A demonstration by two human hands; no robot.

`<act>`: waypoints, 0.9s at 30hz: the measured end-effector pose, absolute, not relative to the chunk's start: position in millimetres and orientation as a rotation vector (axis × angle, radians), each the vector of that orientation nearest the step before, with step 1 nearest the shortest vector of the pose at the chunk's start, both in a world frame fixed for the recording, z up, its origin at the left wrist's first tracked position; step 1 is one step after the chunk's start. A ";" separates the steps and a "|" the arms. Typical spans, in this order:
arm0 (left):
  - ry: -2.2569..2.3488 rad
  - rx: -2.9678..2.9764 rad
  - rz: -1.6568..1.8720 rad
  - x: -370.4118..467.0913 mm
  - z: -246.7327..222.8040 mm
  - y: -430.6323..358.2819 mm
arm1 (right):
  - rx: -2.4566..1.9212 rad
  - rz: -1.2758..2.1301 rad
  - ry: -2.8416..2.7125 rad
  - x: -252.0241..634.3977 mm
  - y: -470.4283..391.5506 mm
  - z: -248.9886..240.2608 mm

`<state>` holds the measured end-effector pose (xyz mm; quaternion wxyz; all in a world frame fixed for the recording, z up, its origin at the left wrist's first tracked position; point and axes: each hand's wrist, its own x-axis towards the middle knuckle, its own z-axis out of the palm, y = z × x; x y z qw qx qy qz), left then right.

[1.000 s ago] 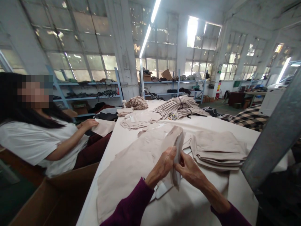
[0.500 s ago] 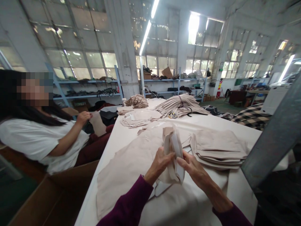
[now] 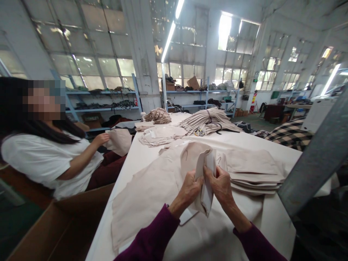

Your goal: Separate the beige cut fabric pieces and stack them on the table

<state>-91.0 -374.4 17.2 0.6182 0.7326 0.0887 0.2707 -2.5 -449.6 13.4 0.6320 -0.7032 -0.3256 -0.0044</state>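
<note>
Left hand [image 3: 191, 188]: raised over the desk [image 3: 217, 241], reaching in from lower left, fingers bent, closed on the near-left side of a fabric bundle [image 3: 207, 197]. Right hand [image 3: 221, 183]: reaching in from lower right, thumb and fingers pinching the bundle's right side. Both forearms in purple sleeves.

Fabric bundle: beige with white layers, folded, held upright between the two hands; a loose beige flap [image 3: 191, 156] rises beyond the left hand.

Flat beige cloth [image 3: 144, 203]: spread on the desk, left of the left hand.

Folded stack [image 3: 250, 163]: beige, layered, right of the right hand.

Metal post [image 3: 315, 159]: grey, slanting, farther right.

Cardboard box [image 3: 73, 217]: open, left of the desk.

Cut pieces [image 3: 163, 136]: overlapping, beyond the left hand.

White-shirted person [image 3: 40, 156]: seated well left of the left hand, holding a beige piece [image 3: 119, 140].

Tied bundle [image 3: 209, 119]: beige strips, dark tie, beyond both hands; a crumpled bundle [image 3: 157, 116] to its left.

Blue shelves [image 3: 187, 92]: loaded with cloth and boxes, along the far wall.

Windows [image 3: 89, 69]: paned, above the shelves.

Tube lights [image 3: 168, 41]: lit, overhead.
</note>
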 end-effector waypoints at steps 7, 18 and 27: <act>0.347 1.846 0.927 -92.1 19.0 -360.3 | -1.148 0.605 -0.680 15.6 -464.4 16.2; 0.468 1.875 0.981 -96.0 21.0 -360.4 | -0.881 0.825 -0.630 -0.4 -456.9 22.2; 0.506 1.869 0.927 -97.3 17.0 -357.1 | -1.174 0.662 -0.758 -9.3 -455.2 19.3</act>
